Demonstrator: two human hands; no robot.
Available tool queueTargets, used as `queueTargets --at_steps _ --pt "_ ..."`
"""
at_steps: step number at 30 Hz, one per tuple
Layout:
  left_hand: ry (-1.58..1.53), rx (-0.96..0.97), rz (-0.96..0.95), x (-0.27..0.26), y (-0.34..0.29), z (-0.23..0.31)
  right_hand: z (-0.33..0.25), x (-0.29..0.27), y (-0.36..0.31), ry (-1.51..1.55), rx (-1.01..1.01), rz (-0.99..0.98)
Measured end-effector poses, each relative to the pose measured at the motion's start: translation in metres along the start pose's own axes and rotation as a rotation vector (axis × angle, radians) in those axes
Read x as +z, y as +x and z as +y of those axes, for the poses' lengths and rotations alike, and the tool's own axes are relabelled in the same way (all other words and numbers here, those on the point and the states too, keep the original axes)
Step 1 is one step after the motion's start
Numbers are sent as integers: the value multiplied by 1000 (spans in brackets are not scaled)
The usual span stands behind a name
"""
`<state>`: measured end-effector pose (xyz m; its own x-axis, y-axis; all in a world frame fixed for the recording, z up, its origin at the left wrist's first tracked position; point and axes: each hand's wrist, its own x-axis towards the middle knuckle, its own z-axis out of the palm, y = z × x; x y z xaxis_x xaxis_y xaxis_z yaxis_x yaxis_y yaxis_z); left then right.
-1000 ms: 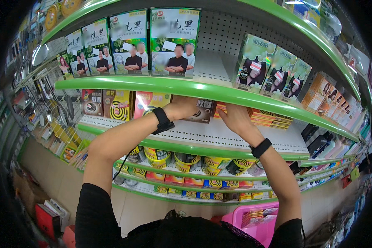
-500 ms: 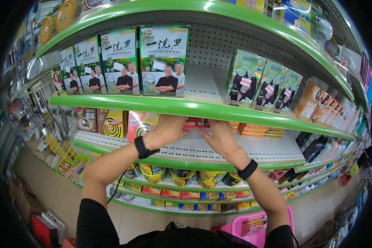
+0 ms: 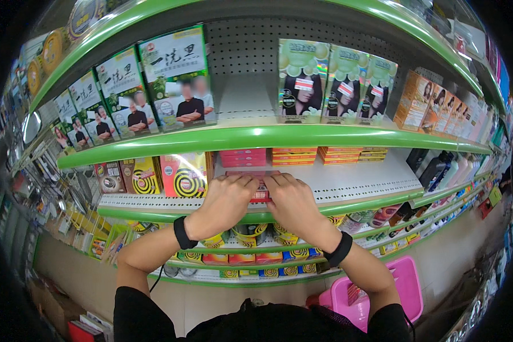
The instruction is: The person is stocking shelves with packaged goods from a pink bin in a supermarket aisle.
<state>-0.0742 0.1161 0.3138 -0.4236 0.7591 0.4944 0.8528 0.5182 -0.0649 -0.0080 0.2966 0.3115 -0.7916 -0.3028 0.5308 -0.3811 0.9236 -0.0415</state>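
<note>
My left hand point(image 3: 229, 198) and my right hand point(image 3: 293, 200) are side by side at the front of a white shelf point(image 3: 359, 185). Their fingers curl over a small stack of flat pink-red boxes point(image 3: 260, 195), one hand at each end. Most of the boxes is hidden under my fingers; only the middle and the back edge show. Just behind, farther in on the shelf, lies a pile of pink flat boxes point(image 3: 243, 157). Left of my left hand stands a pink box with a yellow-and-black spiral point(image 3: 185, 176).
Orange-yellow flat boxes point(image 3: 293, 156) are stacked to the right. Above my hands runs a green shelf edge point(image 3: 256, 137), with hair-dye boxes point(image 3: 303, 85) standing on that shelf. Round tubs point(image 3: 249, 235) fill the shelf below. A pink basket point(image 3: 407, 285) is on the floor at the right.
Both hands have come out from beneath the upper shelf toward me, bringing the pink-red boxes to the shelf's front. The pink pile behind now shows. My view has shifted too.
</note>
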Motion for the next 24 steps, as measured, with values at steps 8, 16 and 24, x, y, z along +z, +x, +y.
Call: queueTargets --at_steps 8,16,24 --pt "-76 400 183 -26 14 63 -46 -58 -83 -23 318 113" --pt "-182 775 67 21 62 163 -37 -105 -184 -174 719 81" --pt "-313 1108 -387 144 69 262 -14 -30 -306 161 1213 -54"
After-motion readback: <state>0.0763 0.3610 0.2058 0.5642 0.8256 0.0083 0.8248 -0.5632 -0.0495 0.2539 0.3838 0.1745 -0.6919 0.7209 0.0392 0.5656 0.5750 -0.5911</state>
